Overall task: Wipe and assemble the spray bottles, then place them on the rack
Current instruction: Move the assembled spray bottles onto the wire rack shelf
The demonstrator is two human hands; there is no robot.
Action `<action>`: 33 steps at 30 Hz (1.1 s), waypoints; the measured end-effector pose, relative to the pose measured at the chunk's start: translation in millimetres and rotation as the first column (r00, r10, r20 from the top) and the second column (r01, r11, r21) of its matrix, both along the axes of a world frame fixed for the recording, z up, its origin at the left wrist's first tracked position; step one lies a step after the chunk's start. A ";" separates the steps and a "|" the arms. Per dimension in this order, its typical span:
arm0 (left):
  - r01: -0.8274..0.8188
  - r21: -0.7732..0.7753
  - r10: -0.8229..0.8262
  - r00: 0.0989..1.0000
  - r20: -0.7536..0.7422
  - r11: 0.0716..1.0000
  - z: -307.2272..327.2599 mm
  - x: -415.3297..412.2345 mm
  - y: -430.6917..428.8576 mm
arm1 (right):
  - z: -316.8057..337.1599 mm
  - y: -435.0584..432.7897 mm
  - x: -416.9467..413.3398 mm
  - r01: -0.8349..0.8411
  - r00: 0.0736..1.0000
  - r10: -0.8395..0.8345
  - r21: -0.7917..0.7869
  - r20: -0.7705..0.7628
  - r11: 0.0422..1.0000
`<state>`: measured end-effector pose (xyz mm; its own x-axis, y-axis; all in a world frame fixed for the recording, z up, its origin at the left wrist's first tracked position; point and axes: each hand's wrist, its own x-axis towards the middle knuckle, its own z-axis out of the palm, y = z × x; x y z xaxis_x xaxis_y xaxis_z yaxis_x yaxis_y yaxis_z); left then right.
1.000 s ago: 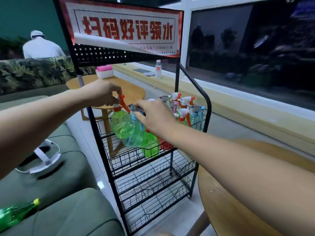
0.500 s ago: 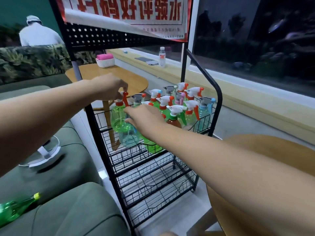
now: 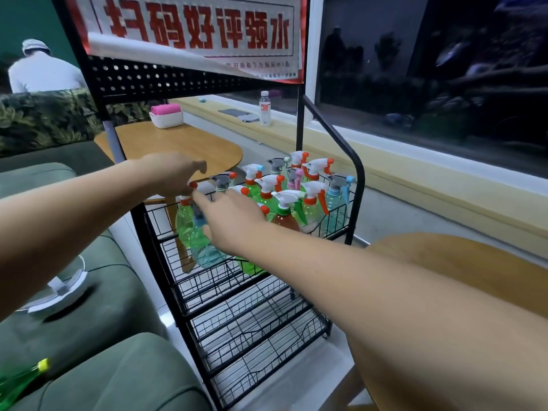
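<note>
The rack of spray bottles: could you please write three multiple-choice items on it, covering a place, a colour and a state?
1. Where do the spray bottles stand in the rack?
A. top basket B. middle basket C. bottom basket

2. What colour is the bottle under the left hand?
A. brown B. pink C. green

3. How do the two lower baskets stand?
A. full B. without bottles C. covered

Answers: 1 A, all bottles sit in the upper basket; 2 C, its body is clear green; 3 B, only bare wire shows there.

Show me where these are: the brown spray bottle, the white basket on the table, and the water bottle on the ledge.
brown spray bottle (image 3: 285, 222), head view, on its brown shoulder.
white basket (image 3: 166, 119), head view, on its front wall.
water bottle (image 3: 264, 109), head view, on its label.
</note>
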<state>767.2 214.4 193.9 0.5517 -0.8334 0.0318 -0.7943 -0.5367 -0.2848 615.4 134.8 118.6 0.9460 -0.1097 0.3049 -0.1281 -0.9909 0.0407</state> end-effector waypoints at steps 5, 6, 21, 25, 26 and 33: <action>0.082 -0.141 -0.081 0.997 0.008 0.987 6.1 -24.8 -2.7 | 27.5 -2.2 -47.5 0.009 0.999 -0.012 0.075 0.035 0.997; 0.102 -0.174 -0.104 0.995 -0.002 0.979 7.1 -30.9 -4.8 | 32.5 -5.6 -60.2 0.015 0.999 -0.019 0.084 0.043 0.996; 0.399 -0.596 -0.598 0.782 -0.177 0.697 -0.2 -248.2 -101.8 | 66.0 -95.4 -334.1 0.381 0.882 -0.441 0.303 0.163 0.873; 0.449 -0.621 -0.691 0.691 -0.215 0.642 -12.4 -325.4 -137.4 | 67.0 -110.6 -419.1 0.496 0.812 -0.555 0.289 0.178 0.819; 0.461 -0.627 -0.710 0.669 -0.220 0.628 -16.3 -343.9 -145.1 | 66.7 -112.6 -440.6 0.527 0.791 -0.585 0.289 0.177 0.799; 0.489 -0.658 -0.800 0.507 -0.321 0.573 -54.8 -474.8 -190.1 | 58.8 -114.4 -592.7 0.712 0.624 -0.769 0.303 0.139 0.633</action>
